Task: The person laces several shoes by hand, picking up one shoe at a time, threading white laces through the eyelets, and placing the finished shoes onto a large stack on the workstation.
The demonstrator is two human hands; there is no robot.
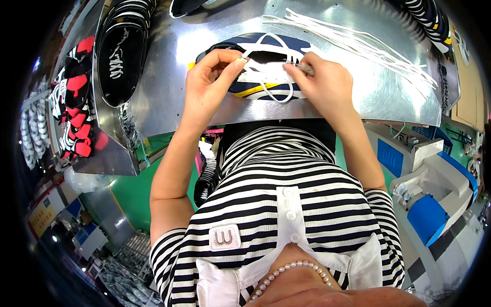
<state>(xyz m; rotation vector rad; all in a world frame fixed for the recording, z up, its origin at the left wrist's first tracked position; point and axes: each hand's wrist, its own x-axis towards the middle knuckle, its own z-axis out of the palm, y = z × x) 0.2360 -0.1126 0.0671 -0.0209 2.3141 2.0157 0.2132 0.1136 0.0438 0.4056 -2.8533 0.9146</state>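
A navy sneaker upper [250, 38] with white and yellow trim lies sideways on the metal table, its opening between my hands. A white shoelace [280, 100] runs through it and stands out in loops on the far and near sides. My left hand [210, 77] is at the upper's left part, thumb and forefinger pinched on the shoelace. Closed around a small grey-handled tool [307, 69], my right hand [330, 82] rests at the right end of the lacing. The tool's tip is too small to make out.
Loose white shoelaces [358, 46] lie on the metal table [169, 97] at the far right. Black uppers [120, 64] are stacked at the left, with red and black ones [76, 110] beyond. More striped uppers [432, 25] stand at the far right. A beige and blue machine [429, 217] is at right.
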